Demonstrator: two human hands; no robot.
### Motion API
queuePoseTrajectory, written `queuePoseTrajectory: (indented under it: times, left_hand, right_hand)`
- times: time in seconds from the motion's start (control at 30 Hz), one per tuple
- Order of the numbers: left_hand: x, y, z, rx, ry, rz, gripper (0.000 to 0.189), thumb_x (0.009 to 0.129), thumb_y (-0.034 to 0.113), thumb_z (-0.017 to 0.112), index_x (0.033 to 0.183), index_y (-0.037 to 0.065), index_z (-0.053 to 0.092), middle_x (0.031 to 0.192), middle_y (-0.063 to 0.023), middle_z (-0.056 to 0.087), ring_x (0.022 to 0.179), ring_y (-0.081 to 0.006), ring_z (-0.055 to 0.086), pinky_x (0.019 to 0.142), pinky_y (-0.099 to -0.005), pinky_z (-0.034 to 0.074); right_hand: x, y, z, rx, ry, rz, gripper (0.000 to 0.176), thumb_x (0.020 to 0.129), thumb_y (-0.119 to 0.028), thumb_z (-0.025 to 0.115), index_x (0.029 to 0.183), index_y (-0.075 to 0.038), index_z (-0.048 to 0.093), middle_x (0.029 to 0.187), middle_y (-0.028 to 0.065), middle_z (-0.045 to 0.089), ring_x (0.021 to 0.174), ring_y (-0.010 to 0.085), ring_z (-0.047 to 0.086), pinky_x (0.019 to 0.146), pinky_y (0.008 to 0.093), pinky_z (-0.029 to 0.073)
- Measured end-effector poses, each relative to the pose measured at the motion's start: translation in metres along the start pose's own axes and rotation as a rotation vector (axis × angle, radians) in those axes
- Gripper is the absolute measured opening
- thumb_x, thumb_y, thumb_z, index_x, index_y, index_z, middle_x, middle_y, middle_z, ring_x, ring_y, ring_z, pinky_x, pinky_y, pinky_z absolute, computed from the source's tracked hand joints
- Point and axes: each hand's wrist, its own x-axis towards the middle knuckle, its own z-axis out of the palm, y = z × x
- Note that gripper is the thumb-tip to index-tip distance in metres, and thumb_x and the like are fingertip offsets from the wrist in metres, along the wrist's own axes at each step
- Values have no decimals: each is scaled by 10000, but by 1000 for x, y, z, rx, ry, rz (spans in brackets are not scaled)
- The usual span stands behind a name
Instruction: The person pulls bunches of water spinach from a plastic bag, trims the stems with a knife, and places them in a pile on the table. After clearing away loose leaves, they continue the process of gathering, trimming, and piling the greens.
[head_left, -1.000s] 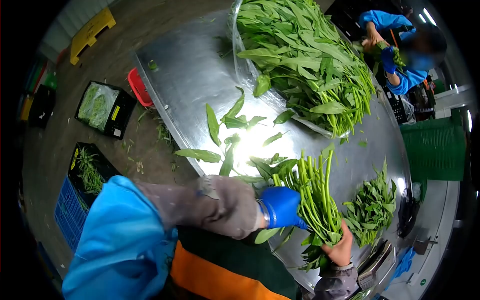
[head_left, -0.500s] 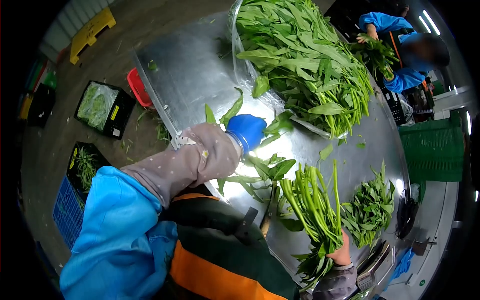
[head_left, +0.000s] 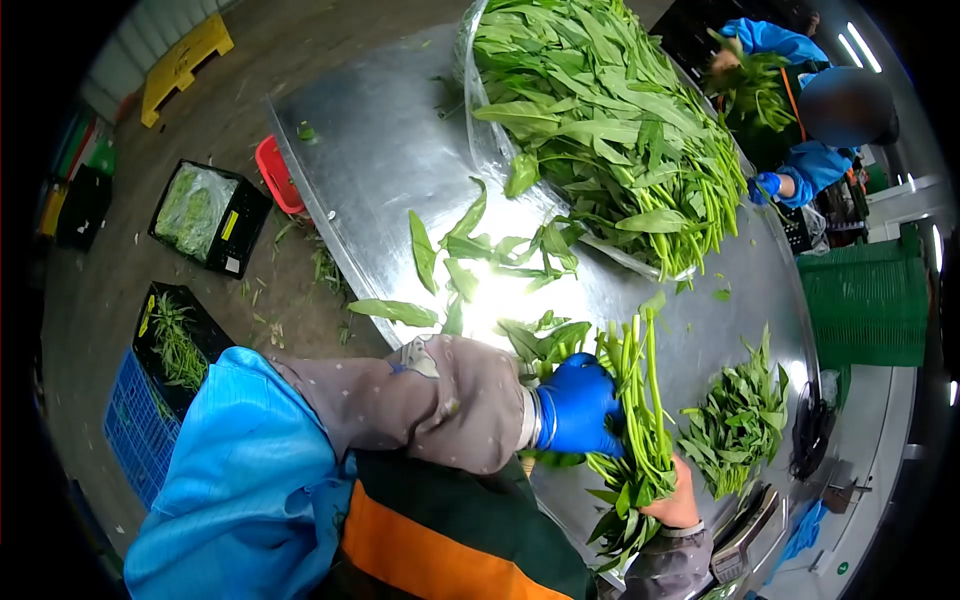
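In the head view, my right hand (head_left: 677,500), bare, is closed round the leafy lower part of a bunch of long-stemmed greens (head_left: 640,420), like water spinach. The cut stems point up and away over the metal table. My left hand (head_left: 580,405), in a blue glove, is closed against the left side of the same stems; its fingertips are partly hidden. Loose leaves (head_left: 465,235) lie beyond my left hand. To the right of the bunch lies a smaller pile of greens (head_left: 737,420).
A big heap of greens (head_left: 610,130) in clear plastic covers the far side of the metal table (head_left: 350,130). A scale (head_left: 748,535) stands at the right. Crates (head_left: 210,218) sit on the floor at left. Another person (head_left: 775,100) holds greens at the far right.
My left hand has come from the loose leaves toward me and right, onto the stems. Leaves it covered now show. The other person's gloved hand has moved to the heap's edge.
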Motion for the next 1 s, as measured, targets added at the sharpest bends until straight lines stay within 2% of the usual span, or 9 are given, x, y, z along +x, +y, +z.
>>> queuePoseTrajectory:
  times: [0.17,0.23,0.3,0.43,0.47,0.5,0.57,0.83,1.0]
  left_hand:
    - [7,-34,-42,-1030,-494,-202,257,751,216,681,913,22,636,688,-116,634,696,-152,622,640,-280,479]
    - [-7,-65,-71,-1247,-350,-308,247,794,215,642,955,31,611,750,-105,636,675,-149,617,625,-265,475]
    - [-5,-107,-94,-1122,78,-261,252,803,197,613,952,-5,592,740,-125,622,675,-149,589,636,-292,471]
    - [-19,-139,-97,1215,311,-487,362,740,190,629,1085,87,591,1170,-201,507,1082,-317,492,929,-395,368]
    - [-18,-145,-104,905,46,-398,399,712,233,645,1090,114,596,1254,-189,440,1180,-359,375,997,-456,265]
    - [-21,-149,-93,779,231,-153,374,705,277,662,1033,103,615,1157,-171,516,1080,-332,477,932,-435,354]
    - [-11,-126,-78,235,152,-226,350,678,289,696,955,86,629,1007,-152,581,929,-304,558,821,-381,437]
    - [12,-59,-17,240,214,157,204,662,298,708,748,119,660,727,-76,582,747,-288,538,707,-388,412]
    - [18,-22,7,210,152,125,236,667,345,688,711,115,656,706,-67,582,781,-273,534,728,-392,396]
  right_hand:
    - [-8,11,-11,42,-52,48,551,575,29,709,1091,34,516,993,43,592,889,98,542,813,257,430]
    - [-13,8,-14,17,-69,79,537,575,16,713,1080,31,530,988,47,599,889,105,549,817,259,428]
    - [-16,9,-13,-142,-38,-8,533,563,6,720,1067,19,546,973,49,611,890,100,547,804,247,433]
    - [-10,-7,-1,-1127,183,-220,395,602,-45,651,990,-102,602,705,89,560,645,282,568,577,332,438]
    - [-2,5,0,-1273,263,-348,335,609,-66,613,937,-137,608,595,63,445,548,252,498,505,355,375]
    - [3,13,4,-1359,277,-357,316,651,-69,561,947,-170,606,610,50,433,575,229,501,526,349,374]
    - [7,48,4,-1427,203,-348,318,679,-89,540,975,-189,599,656,39,461,621,220,514,548,352,374]
    - [-5,18,8,-1406,293,-398,371,657,-53,559,1001,-183,602,627,49,409,578,221,468,519,337,327]
    - [-6,-6,15,-1379,278,-497,405,621,-42,577,1004,-171,599,640,52,407,569,222,449,511,337,327]
